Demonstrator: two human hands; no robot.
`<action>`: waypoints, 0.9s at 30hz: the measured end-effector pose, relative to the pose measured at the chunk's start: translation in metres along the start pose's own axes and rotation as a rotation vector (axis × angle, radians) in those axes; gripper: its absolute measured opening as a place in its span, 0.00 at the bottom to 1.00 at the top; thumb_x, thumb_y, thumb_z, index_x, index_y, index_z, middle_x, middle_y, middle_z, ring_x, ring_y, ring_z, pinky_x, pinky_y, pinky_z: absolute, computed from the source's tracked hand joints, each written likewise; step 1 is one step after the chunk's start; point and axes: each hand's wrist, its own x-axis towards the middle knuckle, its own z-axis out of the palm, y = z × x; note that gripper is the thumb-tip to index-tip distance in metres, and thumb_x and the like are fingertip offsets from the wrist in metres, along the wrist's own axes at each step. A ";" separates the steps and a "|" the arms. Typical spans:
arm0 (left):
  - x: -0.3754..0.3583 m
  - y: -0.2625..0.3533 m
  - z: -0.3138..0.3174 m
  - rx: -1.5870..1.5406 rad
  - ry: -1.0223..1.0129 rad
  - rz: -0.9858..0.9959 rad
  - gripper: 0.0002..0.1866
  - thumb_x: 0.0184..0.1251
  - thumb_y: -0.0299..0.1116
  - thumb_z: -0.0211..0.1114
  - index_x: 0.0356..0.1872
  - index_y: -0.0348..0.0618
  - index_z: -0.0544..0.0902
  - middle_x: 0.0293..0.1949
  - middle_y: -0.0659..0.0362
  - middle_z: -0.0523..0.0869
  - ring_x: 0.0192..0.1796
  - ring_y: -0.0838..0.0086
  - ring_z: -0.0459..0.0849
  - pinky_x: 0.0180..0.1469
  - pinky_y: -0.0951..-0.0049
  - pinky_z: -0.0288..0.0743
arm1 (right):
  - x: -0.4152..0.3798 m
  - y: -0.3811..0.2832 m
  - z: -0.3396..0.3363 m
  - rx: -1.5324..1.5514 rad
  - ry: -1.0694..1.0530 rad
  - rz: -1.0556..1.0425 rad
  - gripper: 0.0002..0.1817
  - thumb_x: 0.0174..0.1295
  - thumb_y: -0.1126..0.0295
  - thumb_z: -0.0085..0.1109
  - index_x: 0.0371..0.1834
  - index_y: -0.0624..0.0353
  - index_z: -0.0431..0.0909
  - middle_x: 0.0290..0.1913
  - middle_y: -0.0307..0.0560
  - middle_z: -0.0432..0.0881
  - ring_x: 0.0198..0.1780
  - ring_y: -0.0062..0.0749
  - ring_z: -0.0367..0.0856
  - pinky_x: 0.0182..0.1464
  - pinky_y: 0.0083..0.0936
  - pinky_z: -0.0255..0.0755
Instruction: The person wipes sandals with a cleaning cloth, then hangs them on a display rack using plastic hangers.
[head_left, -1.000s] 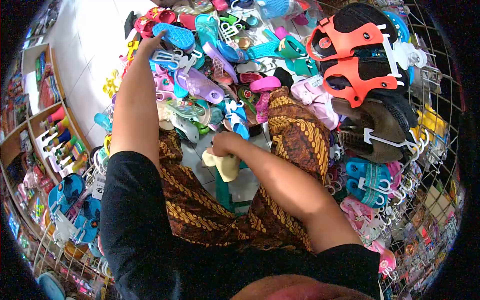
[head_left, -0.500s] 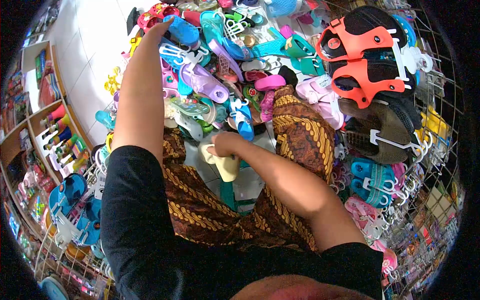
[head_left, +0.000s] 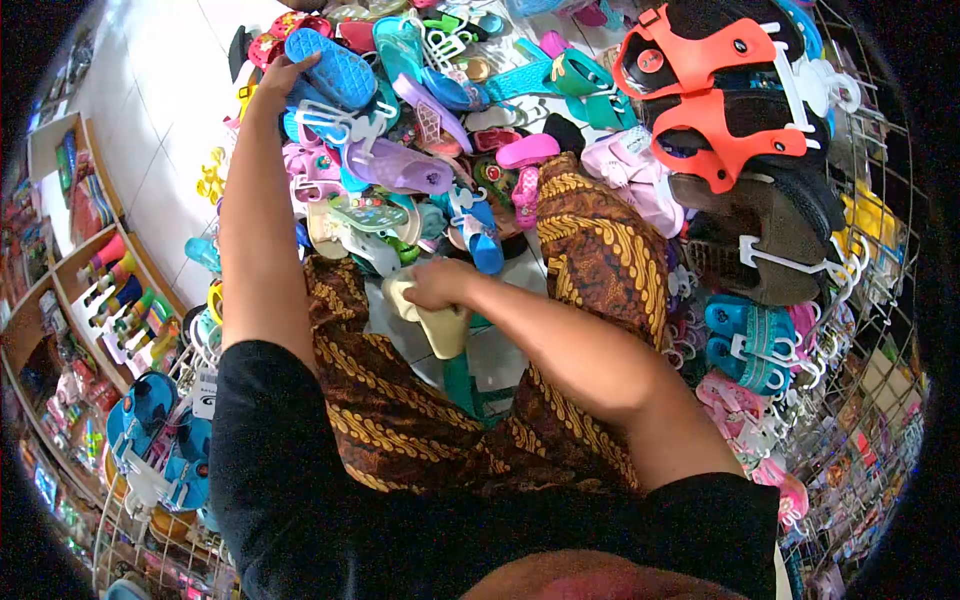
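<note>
My left hand point(head_left: 288, 75) reaches far out to the back left of the pile. Its fingers are closed on the edge of a blue sandal point(head_left: 338, 72), whose textured surface faces me. Close to my body, between my knees, my right hand point(head_left: 440, 284) grips a pale yellow sandal point(head_left: 440, 328) by its upper part. Just beyond the right hand lie a lilac sandal point(head_left: 400, 170), a blue sandal with a white hanger point(head_left: 482, 240) and a green-and-white one point(head_left: 375, 215).
Many mixed sandals cover the white tiled floor point(head_left: 150, 130) ahead. On the right, orange-strapped sandals point(head_left: 710, 100) and brown shoes point(head_left: 750, 240) hang on a wire rack point(head_left: 880, 330). Shelves point(head_left: 90, 250) stand left, beside hanging blue sandals point(head_left: 150, 420). A green stool part point(head_left: 458, 385) shows below me.
The blue sandal in my left hand is raised and tilted, showing more of its textured surface. My right hand keeps hold of the pale yellow sandal. The view has shifted slightly.
</note>
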 end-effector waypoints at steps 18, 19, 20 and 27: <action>-0.233 0.099 0.061 0.485 1.033 0.566 0.26 0.49 0.47 0.77 0.30 0.36 0.72 0.23 0.55 0.78 0.24 0.67 0.76 0.30 0.66 0.72 | 0.009 -0.010 -0.024 -0.028 0.178 0.018 0.37 0.61 0.40 0.41 0.53 0.66 0.78 0.56 0.65 0.76 0.57 0.57 0.76 0.59 0.45 0.68; -0.249 0.114 0.065 0.428 1.088 0.608 0.26 0.48 0.46 0.77 0.30 0.36 0.72 0.23 0.56 0.78 0.24 0.68 0.76 0.30 0.67 0.72 | 0.011 -0.014 -0.027 -0.057 0.225 0.081 0.41 0.64 0.36 0.37 0.56 0.65 0.77 0.59 0.66 0.74 0.61 0.58 0.73 0.62 0.45 0.64; -0.267 0.125 0.070 0.344 1.018 0.520 0.30 0.47 0.45 0.79 0.40 0.34 0.72 0.32 0.52 0.83 0.33 0.68 0.82 0.37 0.69 0.76 | 0.002 -0.024 -0.039 -0.066 0.296 0.236 0.43 0.63 0.31 0.30 0.68 0.53 0.67 0.72 0.57 0.59 0.73 0.52 0.57 0.73 0.43 0.47; -0.350 0.115 0.157 0.727 0.774 1.133 0.23 0.41 0.41 0.81 0.32 0.42 0.76 0.29 0.56 0.79 0.31 0.63 0.78 0.41 0.63 0.72 | -0.062 -0.031 -0.126 1.861 -0.027 -0.761 0.39 0.59 0.31 0.46 0.56 0.57 0.75 0.47 0.56 0.82 0.50 0.41 0.81 0.56 0.41 0.72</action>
